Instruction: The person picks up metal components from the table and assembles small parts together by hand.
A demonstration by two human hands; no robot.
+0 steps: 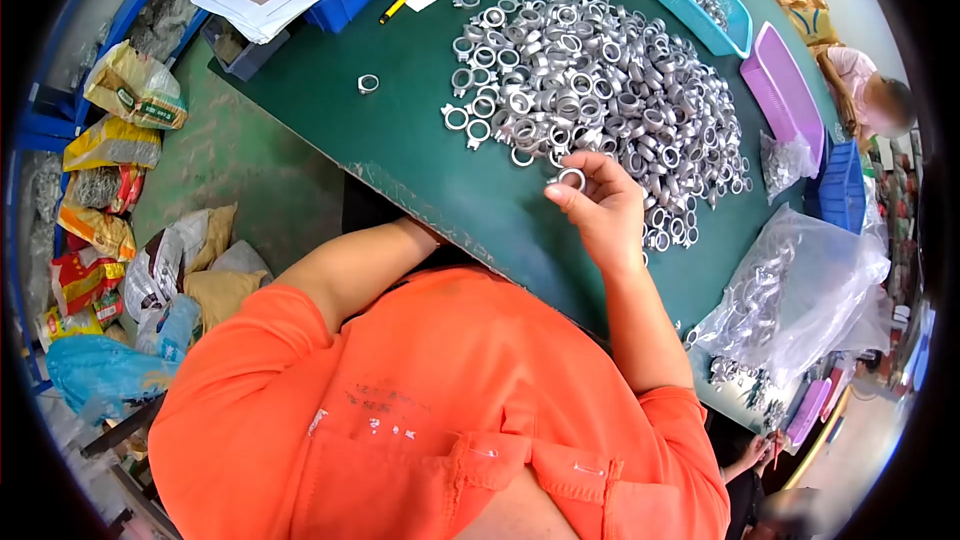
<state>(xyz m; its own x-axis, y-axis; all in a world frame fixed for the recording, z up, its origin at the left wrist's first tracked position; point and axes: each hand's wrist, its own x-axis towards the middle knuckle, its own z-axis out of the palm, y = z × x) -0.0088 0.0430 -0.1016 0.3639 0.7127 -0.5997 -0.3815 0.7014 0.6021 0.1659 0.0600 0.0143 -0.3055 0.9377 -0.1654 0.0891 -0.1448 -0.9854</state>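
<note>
The right hand [612, 210] pinches one metal ring [572, 170] between thumb and fingers, above the green table [420, 160], right beside a large loose heap [640, 90] — far from worked through. A lone ring [369, 91] lies well apart. A turquoise basket [740, 25] holds small parts, perhaps similar. The left hand is hidden — its state I cannot tell.

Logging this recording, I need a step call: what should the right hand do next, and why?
Probably carry the pinched metal ring leftward and set it by the lone ring: the right hand holds it beside the ring pile, and bare green tabletop lies between.
</note>
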